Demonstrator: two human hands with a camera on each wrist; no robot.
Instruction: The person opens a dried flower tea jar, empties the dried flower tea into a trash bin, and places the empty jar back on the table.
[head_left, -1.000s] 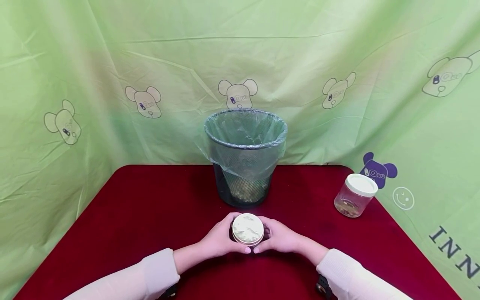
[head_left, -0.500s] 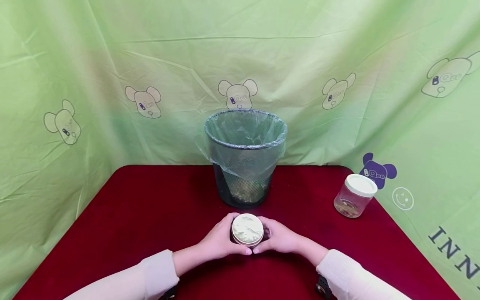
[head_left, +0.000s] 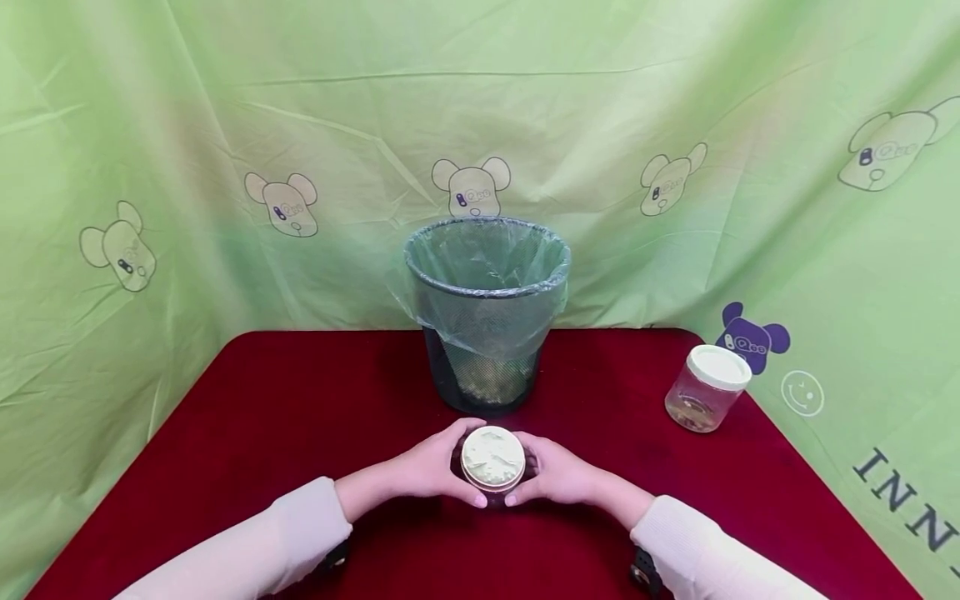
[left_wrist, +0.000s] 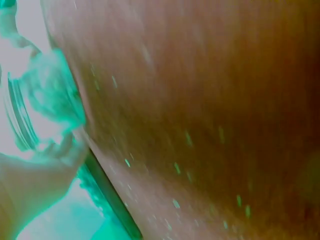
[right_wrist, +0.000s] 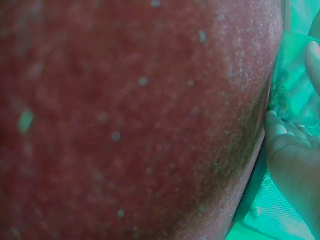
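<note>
A round jar (head_left: 492, 457) stands in the middle of the table's near part, its pale, shiny, wrinkled top facing up. My left hand (head_left: 427, 467) curves round its left side, thumb near the front, with a small dark gap by the palm. My right hand (head_left: 566, 473) holds the other side, fingers behind and thumb in front. The left wrist view is blurred and tinted, but the ridged neck and see-through body of the jar (left_wrist: 50, 100) show. In the right wrist view the clear jar (right_wrist: 292, 70) is at the edge, with fingertips against it.
Behind the jar stands a black mesh bin (head_left: 480, 387) lined with a clear plastic bag (head_left: 487, 321). A second clear jar (head_left: 701, 400) with a white lid and some brown bits inside sits at the right edge of the red table (head_left: 322, 400). Green printed cloth (head_left: 337, 267) hangs around the table.
My left hand has eased slightly left, and the gap between it and the jar has widened; its thumb has drawn back. The right hand keeps its place. The view has shifted a little.
</note>
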